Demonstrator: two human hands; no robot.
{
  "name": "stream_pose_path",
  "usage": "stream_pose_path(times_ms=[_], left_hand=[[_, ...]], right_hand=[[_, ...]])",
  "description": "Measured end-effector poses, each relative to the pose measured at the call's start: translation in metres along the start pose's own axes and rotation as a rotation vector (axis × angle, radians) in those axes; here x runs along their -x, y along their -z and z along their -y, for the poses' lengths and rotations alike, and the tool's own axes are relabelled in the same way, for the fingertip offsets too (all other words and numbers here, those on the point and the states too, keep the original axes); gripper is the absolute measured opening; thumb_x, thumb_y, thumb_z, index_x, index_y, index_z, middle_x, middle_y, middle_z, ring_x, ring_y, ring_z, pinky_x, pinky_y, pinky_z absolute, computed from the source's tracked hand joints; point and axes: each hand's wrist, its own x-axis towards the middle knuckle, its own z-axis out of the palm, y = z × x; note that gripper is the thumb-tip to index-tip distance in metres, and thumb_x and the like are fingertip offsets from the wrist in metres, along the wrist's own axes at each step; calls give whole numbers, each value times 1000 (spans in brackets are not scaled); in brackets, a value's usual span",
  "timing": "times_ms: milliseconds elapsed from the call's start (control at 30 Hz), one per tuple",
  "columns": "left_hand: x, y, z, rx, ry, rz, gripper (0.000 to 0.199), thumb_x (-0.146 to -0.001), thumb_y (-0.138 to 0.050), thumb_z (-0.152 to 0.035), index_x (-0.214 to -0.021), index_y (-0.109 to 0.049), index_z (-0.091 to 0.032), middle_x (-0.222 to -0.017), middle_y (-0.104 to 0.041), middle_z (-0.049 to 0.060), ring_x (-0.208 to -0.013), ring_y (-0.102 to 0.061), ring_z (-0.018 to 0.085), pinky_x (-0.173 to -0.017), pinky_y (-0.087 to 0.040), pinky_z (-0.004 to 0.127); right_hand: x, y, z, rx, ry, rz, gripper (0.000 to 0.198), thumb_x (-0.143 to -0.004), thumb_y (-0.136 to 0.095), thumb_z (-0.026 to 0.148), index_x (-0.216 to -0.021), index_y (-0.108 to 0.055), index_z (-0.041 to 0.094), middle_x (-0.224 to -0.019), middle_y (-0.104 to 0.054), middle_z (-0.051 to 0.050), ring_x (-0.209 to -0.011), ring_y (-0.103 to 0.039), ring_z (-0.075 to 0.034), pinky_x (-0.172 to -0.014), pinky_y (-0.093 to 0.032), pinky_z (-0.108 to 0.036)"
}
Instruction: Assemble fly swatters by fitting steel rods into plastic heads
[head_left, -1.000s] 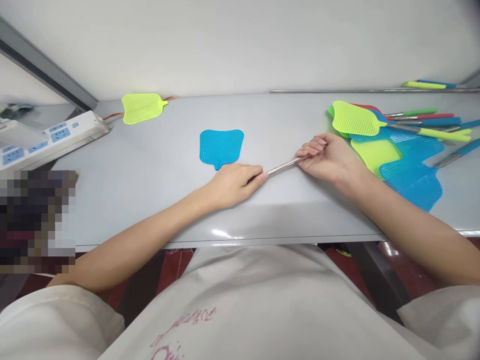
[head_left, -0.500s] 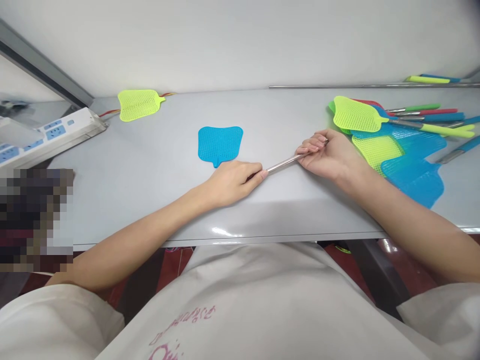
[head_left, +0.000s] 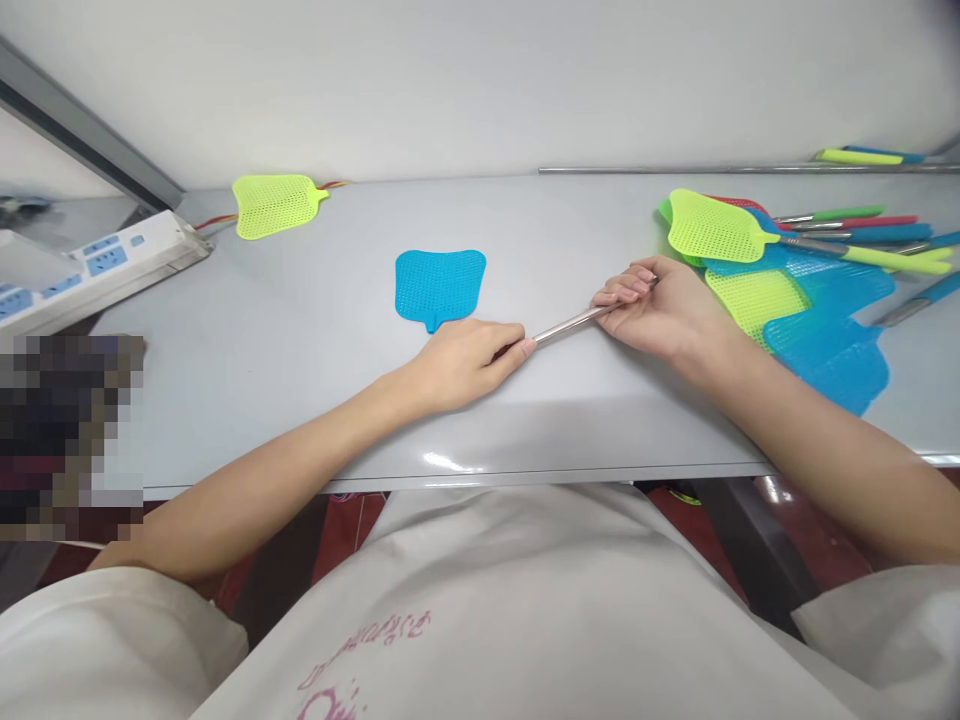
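Observation:
A thin metal rod (head_left: 564,327) slants up to the right between my hands, low over the table. My left hand (head_left: 476,365) is closed around its lower left end, which the fingers hide. Palm up, my right hand (head_left: 649,310) has its fingers curled over the upper right part, and a short tip shows past them. Just beyond my left hand, a loose blue fly swatter head (head_left: 440,285) lies flat with its short neck towards me. To the right of my right hand is a pile of swatters, with a yellow-green swatter (head_left: 716,228) on top.
Another yellow-green swatter head (head_left: 276,205) lies at the back left by a white power strip (head_left: 112,265). Along the wall runs a long metal rod (head_left: 675,170). More blue swatter heads (head_left: 832,360) lie at the right. The table's front edge (head_left: 525,480) is close to my body.
Both hands keep their hold on the rod and have hardly moved. The view has shifted very slightly; nothing on the table has visibly been displaced.

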Motion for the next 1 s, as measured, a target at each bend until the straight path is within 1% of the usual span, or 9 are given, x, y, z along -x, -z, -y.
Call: stream_pose_path(times_ms=[200, 400, 567, 767, 1000], left_hand=[[0, 0, 1, 4, 0, 5, 37, -85, -21, -39, -63, -42, -17, -54, -44, -1, -50, -41, 10, -47, -23, 23], [0, 0, 1, 1, -1, 1, 36, -85, -22, -39, -64, -42, -18, -54, -44, -1, -50, -42, 10, -47, -23, 23], [0, 0, 0, 10, -2, -2, 36, -85, -22, -38, -63, -41, -18, -55, -44, -1, -50, -42, 11, -47, -23, 23], [0, 0, 0, 2, -6, -10, 36, -85, -22, -38, -63, -42, -17, -55, -45, -1, -50, -41, 10, -47, -23, 23], [0, 0, 0, -10, -8, -6, 37, -85, -22, -38, -64, -44, -18, -55, -46, -1, -51, -43, 11, -47, -23, 23]], right_hand=[[0, -1, 0, 63, 24, -10, 26, -70, -31, 8, -53, -14, 18, -40, -17, 6, -33, -22, -5, -37, -29, -19], [-1, -1, 0, 34, 15, -7, 24, -68, -31, 9, -53, -15, 18, -40, -17, 6, -33, -21, -6, -38, -30, -19], [-1, 0, 0, 91, 34, 3, 27, -70, -33, 9, -53, -14, 18, -40, -17, 6, -33, -22, -6, -38, -30, -19], [1, -1, 0, 26, 9, -27, 24, -69, -32, 10, -54, -15, 18, -41, -17, 7, -34, -21, -6, -38, -29, -19], [0, 0, 1, 33, 6, -11, 23, -67, -31, 9, -55, -14, 18, -41, -17, 7, -34, -22, -6, -39, -29, -19]])
